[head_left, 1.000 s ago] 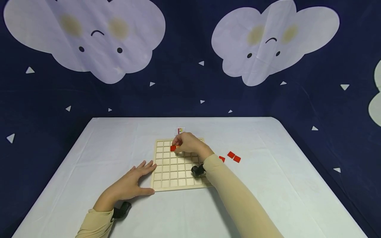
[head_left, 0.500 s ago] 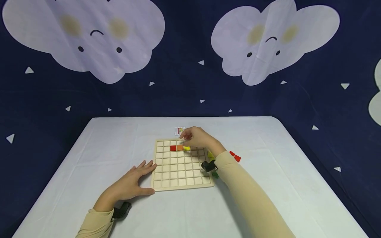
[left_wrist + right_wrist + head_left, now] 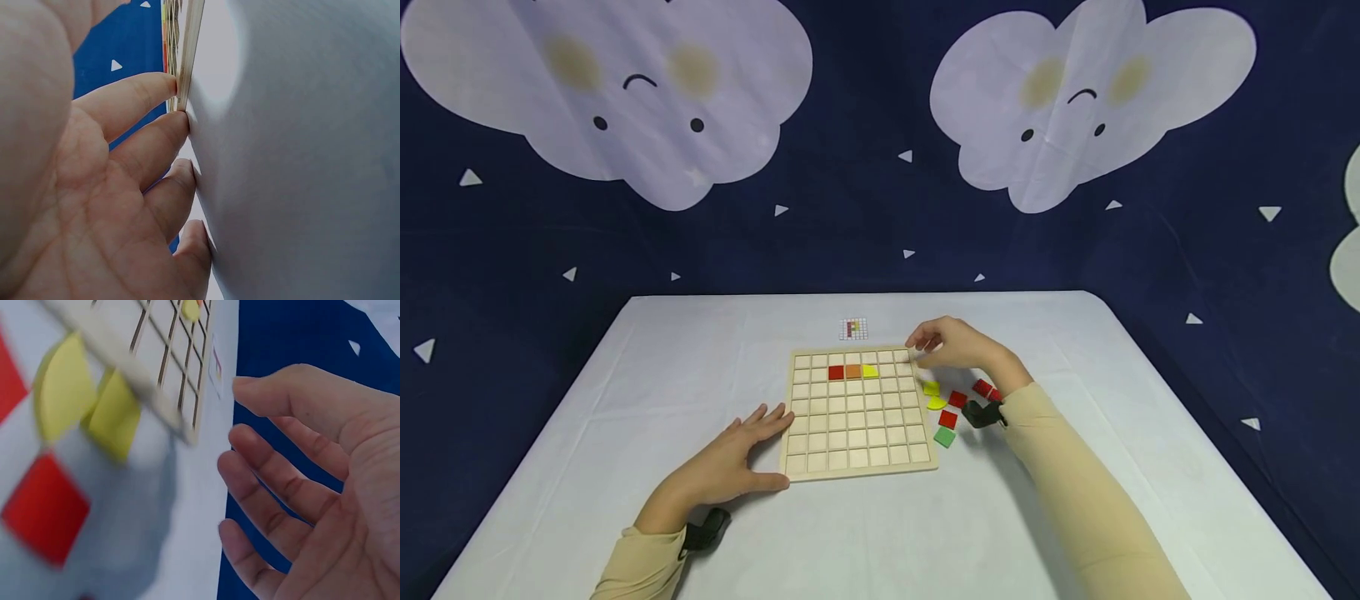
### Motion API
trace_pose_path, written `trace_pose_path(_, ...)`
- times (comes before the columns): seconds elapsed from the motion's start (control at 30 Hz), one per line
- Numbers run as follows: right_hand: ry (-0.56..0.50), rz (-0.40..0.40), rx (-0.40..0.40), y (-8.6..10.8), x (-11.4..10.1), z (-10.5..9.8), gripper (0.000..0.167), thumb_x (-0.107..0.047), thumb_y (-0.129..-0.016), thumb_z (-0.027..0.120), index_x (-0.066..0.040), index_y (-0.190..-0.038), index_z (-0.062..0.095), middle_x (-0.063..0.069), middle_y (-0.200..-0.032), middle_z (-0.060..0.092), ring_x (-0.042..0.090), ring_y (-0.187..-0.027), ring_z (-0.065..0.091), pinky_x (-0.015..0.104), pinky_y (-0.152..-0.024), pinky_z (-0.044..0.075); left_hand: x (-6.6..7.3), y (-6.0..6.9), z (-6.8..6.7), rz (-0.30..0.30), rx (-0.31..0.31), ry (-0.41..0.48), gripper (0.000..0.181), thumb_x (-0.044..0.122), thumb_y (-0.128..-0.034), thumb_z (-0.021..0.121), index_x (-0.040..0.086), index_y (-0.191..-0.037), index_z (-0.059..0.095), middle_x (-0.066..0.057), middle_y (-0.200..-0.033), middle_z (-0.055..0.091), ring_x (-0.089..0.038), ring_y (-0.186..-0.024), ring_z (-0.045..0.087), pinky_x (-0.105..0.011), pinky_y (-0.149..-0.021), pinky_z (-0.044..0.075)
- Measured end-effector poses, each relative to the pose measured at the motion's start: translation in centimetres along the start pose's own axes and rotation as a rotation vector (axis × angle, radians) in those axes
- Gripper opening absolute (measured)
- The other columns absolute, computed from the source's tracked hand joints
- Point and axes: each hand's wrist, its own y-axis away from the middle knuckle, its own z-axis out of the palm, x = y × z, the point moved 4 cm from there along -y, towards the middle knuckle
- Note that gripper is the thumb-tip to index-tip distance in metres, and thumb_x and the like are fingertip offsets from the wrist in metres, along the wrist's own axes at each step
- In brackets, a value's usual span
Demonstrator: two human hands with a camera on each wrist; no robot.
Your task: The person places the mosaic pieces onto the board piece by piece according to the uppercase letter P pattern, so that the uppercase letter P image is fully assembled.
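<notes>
At twelve o'clock on the board (image 3: 856, 422), three tiles (image 3: 853, 372) are set, loose tiles (image 3: 958, 399) left at three, nothing held by the half-open right hand (image 3: 958, 342) or splayed left hand (image 3: 728, 462).

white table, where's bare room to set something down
The white table is bare left of the wooden grid board, beyond the left hand; in front of the board, between the sleeves; and right of the red tiles. Crowded: the board's right side, with those tiles, yellow pieces, a green tile and the right hand.
</notes>
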Motion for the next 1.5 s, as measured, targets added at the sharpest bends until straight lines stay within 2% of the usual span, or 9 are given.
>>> trace_pose_path(0.2, -0.015, 0.036, -0.016, 2.7, 2.4, -1.3, 0.037, -0.006, -0.092, 0.078, 0.001, -0.129, 0.072, 0.018, -0.13, 0.075, 0.038, -0.123, 0.07, 0.053, -0.111, 0.056, 0.0, -0.2, 0.0, 0.012, 0.003, -0.007, 0.097, 0.043, -0.0839, 0.091, 0.006, -0.162, 0.047, -0.021, -0.172, 0.037, -0.055, -0.161, 0.024, -0.081, -0.125, 0.016)
trace_pose_path(0.37, 0.022, 0.067, -0.009, 4.5, 4.3, -1.8, 0.036, -0.005, -0.09, 0.078, -0.002, -0.126, 0.075, 0.014, -0.126, 0.077, 0.034, -0.119, 0.069, 0.053, -0.109, 0.056, 0.1, -0.3, -0.1, 0.014, 0.001, -0.012, 0.097, 0.044, -0.084, 0.09, 0.006, -0.162, 0.047, -0.021, -0.172, 0.037, -0.055, -0.161, 0.024, -0.081, -0.125, 0.016)
trace_pose_path(0.53, 0.025, 0.112, -0.001, 5.9, 5.5, -1.9, 0.035, -0.007, -0.091, 0.08, -0.005, -0.126, 0.077, 0.011, -0.128, 0.077, 0.032, -0.121, 0.069, 0.054, -0.111, 0.055, 0.2, -0.4, -0.3, 0.008, 0.0, -0.023, 0.096, 0.044, -0.084, 0.09, 0.006, -0.162, 0.048, -0.021, -0.172, 0.037, -0.055, -0.161, 0.025, -0.081, -0.125, 0.017)
trace_pose_path(0.73, -0.031, 0.153, 0.025, 7.1, 6.7, -2.2, 0.036, -0.012, -0.092, 0.081, -0.004, -0.127, 0.076, 0.014, -0.13, 0.076, 0.033, -0.122, 0.07, 0.052, -0.11, 0.057, 0.2, -0.4, -0.4, 0.011, 0.005, -0.028, 0.096, 0.044, -0.0837, 0.091, 0.006, -0.161, 0.048, -0.021, -0.171, 0.038, -0.055, -0.161, 0.025, -0.081, -0.125, 0.017)
trace_pose_path(0.83, -0.067, 0.162, 0.028, 7.5, 7.3, -2.2, 0.035, -0.01, -0.091, 0.081, -0.002, -0.125, 0.076, 0.015, -0.127, 0.077, 0.028, -0.113, 0.071, 0.042, -0.103, 0.059, 0.2, -0.5, -0.4, 0.013, 0.004, -0.029, 0.096, 0.044, -0.0836, 0.091, 0.006, -0.161, 0.049, -0.021, -0.171, 0.038, -0.055, -0.161, 0.025, -0.081, -0.125, 0.017)
trace_pose_path(0.93, -0.087, 0.172, 0.025, 7.6, 7.9, -1.9, 0.034, -0.008, -0.091, 0.08, -0.002, -0.124, 0.077, 0.013, -0.121, 0.079, 0.02, -0.104, 0.069, 0.03, -0.093, 0.057, 0.1, -0.4, -0.4, 0.012, 0.004, -0.026, 0.096, 0.043, -0.0835, 0.091, 0.006, -0.161, 0.049, -0.021, -0.171, 0.038, -0.055, -0.161, 0.025, -0.081, -0.125, 0.017)
trace_pose_path(1.0, -0.089, 0.184, 0.025, 7.5, 8.3, -1.6, 0.033, -0.007, -0.091, 0.079, -0.003, -0.123, 0.078, 0.011, -0.116, 0.079, 0.017, -0.097, 0.067, 0.028, -0.088, 0.056, 0.0, -0.3, -0.3, 0.002, 0.003, -0.016, 0.096, 0.043, -0.0834, 0.091, 0.006, -0.161, 0.049, -0.021, -0.172, 0.038, -0.054, -0.161, 0.024, -0.08, -0.126, 0.016)
trace_pose_path(1.17, -0.097, 0.207, 0.032, 7.1, 8.9, -0.9, 0.03, -0.008, -0.091, 0.08, -0.006, -0.121, 0.079, 0.006, -0.104, 0.077, 0.017, -0.09, 0.064, 0.029, -0.084, 0.055, -0.3, 0.1, -0.1, -0.025, 0.0, 0.006, 0.096, 0.043, -0.0835, 0.091, 0.007, -0.162, 0.048, -0.02, -0.173, 0.036, -0.053, -0.162, 0.021, -0.08, -0.127, 0.013)
trace_pose_path(1.5, -0.092, 0.22, 0.07, 7.0, 9.4, -0.8, 0.025, -0.011, -0.093, 0.08, -0.007, -0.118, 0.079, 0.002, -0.095, 0.07, 0.018, -0.089, 0.059, 0.029, -0.082, 0.05, -0.4, 0.0, 0.1, -0.02, 0.003, 0.007, 0.096, 0.043, -0.0835, 0.091, 0.008, -0.162, 0.048, -0.019, -0.173, 0.036, -0.053, -0.162, 0.021, -0.08, -0.127, 0.013)
